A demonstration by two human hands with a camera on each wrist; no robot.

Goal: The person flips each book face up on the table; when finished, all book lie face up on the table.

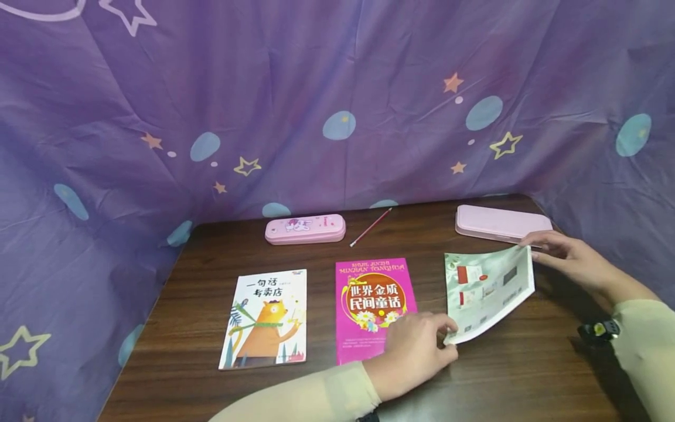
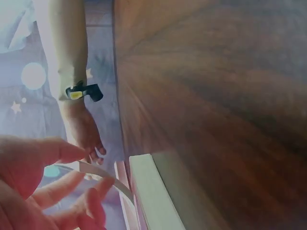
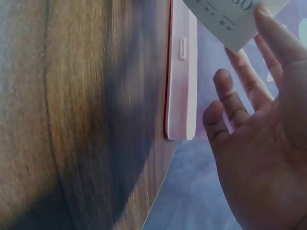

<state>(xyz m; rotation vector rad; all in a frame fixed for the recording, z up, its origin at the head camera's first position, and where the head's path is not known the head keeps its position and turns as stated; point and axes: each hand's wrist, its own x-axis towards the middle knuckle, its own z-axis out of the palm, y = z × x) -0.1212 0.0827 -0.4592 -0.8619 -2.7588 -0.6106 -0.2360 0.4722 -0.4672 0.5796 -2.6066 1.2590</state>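
Observation:
A thin pale green booklet (image 1: 487, 287) is tilted and bowed above the right part of the table, its right side raised. My left hand (image 1: 416, 349) pinches its near-left corner between thumb and fingers. At the far-right corner, my right hand (image 1: 575, 261) pinches the booklet too. In the right wrist view, thumb and fingers of the right hand (image 3: 268, 124) meet on a printed corner of the booklet (image 3: 223, 19), the other fingers loose. The left forearm and hand partly cover a magenta storybook (image 1: 364, 328). Left of it lies a white book with a bear (image 1: 269, 334).
A pink pencil case with a rabbit picture (image 1: 306, 228) stands at the back of the wooden table (image 1: 179, 322). Beside it lies a red pencil (image 1: 371, 227). A plain pink case (image 1: 501, 221) sits at the back right, close to the right hand. Purple cloth (image 1: 295, 76) hangs behind.

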